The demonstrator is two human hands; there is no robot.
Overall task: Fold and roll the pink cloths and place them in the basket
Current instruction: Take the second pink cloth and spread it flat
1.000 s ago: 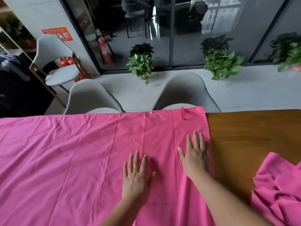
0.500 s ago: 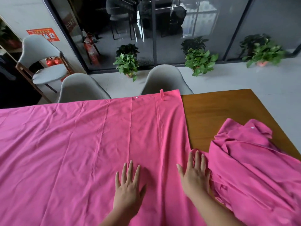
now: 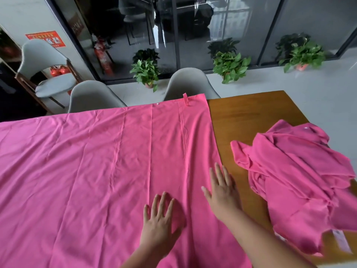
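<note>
A large, flat pink cloth lies spread over most of the brown wooden surface. It reaches from the left border of the view to a straight right edge, and long crease lines run from its far side toward the person. At its far edge sit a small pink fabric loop and a white snap button.

Both of the person's hands lie palm down on the near right part of this cloth. The left hand rests wholly on the fabric, fingers straight and fanned a little, gripping nothing. The right hand lies just to its right and slightly farther away, fingers straight and close together, holding nothing. It sits at the cloth's right edge, with its outer side over the bare wood. The two hands are near each other but apart.

To the right of the right hand, across a strip of bare wood, a second, crumpled pink cloth lies heaped on the right end of the surface, touching neither hand. A white label shows at the near edge of that heap.

Beyond the surface stand grey shell chairs, and potted green plants line the floor before a dark glass wall.
</note>
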